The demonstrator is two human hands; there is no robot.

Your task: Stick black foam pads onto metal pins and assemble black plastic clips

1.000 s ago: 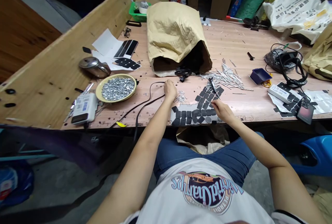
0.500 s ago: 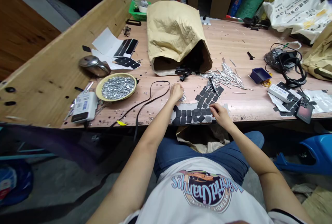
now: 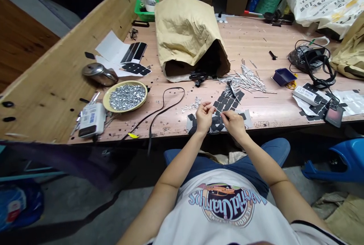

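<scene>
My hands meet over the front edge of the table. My right hand (image 3: 233,124) is closed in a pinch on a thin metal rod (image 3: 218,111), which points towards the left hand. The fingertips of my left hand (image 3: 204,118) are pinched together at the rod's other end; any small piece between them is too tiny to make out. Beyond the left hand lies a scatter of small silvery metal pieces (image 3: 195,103). Black rounded pads (image 3: 227,101) lie in rows on a grey sheet (image 3: 248,118), partly hidden under the hands. A heap of similar metal rods (image 3: 250,80) lies past them.
A yellow bowl (image 3: 105,104) full of small metal pieces stands left, near a white box-shaped device (image 3: 93,120) and a black strap (image 3: 162,109). A large paper bag (image 3: 184,29) lies open at the back. Right are a dark blue tray (image 3: 283,77) and a phone (image 3: 333,116).
My left hand has come back from the small metal pieces and moved right to the rod. My right hand has shifted slightly left, and the metal pieces now show uncovered.
</scene>
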